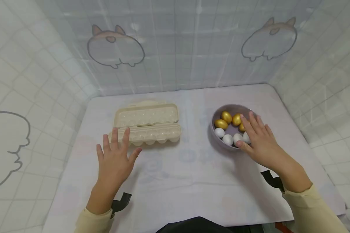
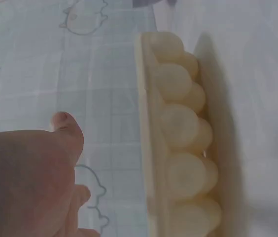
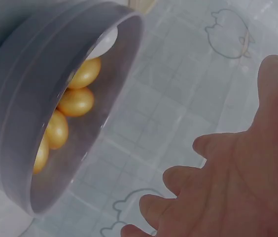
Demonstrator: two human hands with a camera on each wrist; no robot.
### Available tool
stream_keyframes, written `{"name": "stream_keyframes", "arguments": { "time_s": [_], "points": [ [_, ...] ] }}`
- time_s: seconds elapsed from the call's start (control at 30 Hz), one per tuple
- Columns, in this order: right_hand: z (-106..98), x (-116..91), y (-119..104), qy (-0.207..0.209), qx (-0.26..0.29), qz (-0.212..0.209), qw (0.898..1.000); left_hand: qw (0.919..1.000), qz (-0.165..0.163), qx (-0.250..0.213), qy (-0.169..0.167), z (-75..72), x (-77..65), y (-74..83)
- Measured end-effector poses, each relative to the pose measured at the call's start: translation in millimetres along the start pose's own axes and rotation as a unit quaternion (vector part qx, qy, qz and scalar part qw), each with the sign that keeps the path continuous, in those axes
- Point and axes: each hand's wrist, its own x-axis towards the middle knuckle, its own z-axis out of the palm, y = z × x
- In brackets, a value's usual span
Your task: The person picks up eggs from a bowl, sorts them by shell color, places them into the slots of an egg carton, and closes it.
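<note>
My left hand [image 1: 114, 163] hovers palm down with spread fingers near the front left of a cream plastic egg carton [image 1: 151, 133]. The carton's lid [image 1: 147, 115] lies back, and its rounded cups show no eggs. In the left wrist view, the carton [image 2: 178, 128] stands apart from the hand [image 2: 30, 177]. My right hand [image 1: 261, 142] reaches over the right side of a purple-grey bowl [image 1: 215, 137], fingers spread and holding nothing. Inside the bowl are several golden eggs [image 1: 220, 124] and several white eggs [image 1: 227, 139]; the hand hides part of them.
A pale printed cloth covers the table [image 1: 189, 181]. Tiled-pattern curtains with cartoon animal outlines [image 1: 115, 48] hang behind and at both sides. A black object [image 1: 198, 225] shows at the table's front edge. Dark straps [image 1: 121, 202] sit at both wrists.
</note>
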Motion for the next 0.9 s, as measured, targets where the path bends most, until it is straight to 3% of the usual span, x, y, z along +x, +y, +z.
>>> {"name": "stream_keyframes", "arguments": {
  "time_s": [0.17,0.37,0.5,0.7,0.9],
  "points": [
    [-5,6,5,0.007,0.003,0.005,1.0,0.9981,-0.03,-0.049,0.022,4.3,12.3,-20.2],
    [-7,18,20,-0.014,0.034,0.01,0.999,0.9885,-0.106,-0.097,-0.05,7.2,20.2,-45.3],
    [-12,29,33,-0.034,0.058,0.024,0.997,0.9807,-0.128,-0.122,-0.084,10.1,23.1,-54.7],
    [-16,50,46,-0.055,0.026,0.055,0.997,0.9742,-0.167,-0.137,-0.066,17.4,28.4,-64.0],
    [-10,74,57,-0.043,-0.025,0.051,0.997,0.968,-0.196,-0.149,-0.048,22.2,32.2,-69.0]
  ]
}}
